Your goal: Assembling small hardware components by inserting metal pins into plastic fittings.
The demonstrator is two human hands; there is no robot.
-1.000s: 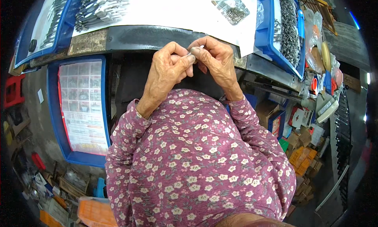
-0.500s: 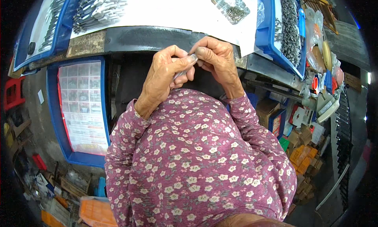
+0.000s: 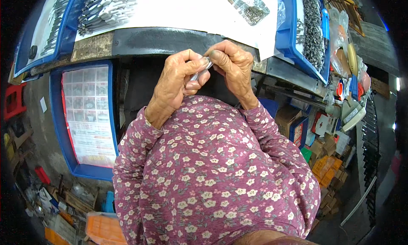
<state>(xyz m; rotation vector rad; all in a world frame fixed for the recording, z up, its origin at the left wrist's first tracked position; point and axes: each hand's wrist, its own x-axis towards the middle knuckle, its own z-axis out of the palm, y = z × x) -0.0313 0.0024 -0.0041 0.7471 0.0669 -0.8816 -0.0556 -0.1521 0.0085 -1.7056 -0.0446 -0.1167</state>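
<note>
Both my hands are raised together in front of the table edge. A slim silver-grey piece, largely hidden by fingers, slants between them. My left hand is closed on it, thumb on top and the other fingers curled below. With bent fingers and thumb, my right hand pinches at its upper end; whether a smaller part is in that pinch I cannot tell. Beyond, on white sheeting, lies a pile of slender white and grey pieces. A clear bag of small brassy parts lies farther right.
The table's dark front edge runs just beyond my hands. Blue trays stand at its left and right, the right one heaped with small dark parts. Another blue tray holds printed sheets, low at left. Cardboard boxes crowd the lower right.
My right hand has shifted very slightly, its fingers still at the piece's upper end. The piece has tilted a little, and more of it shows between my left fingers.
</note>
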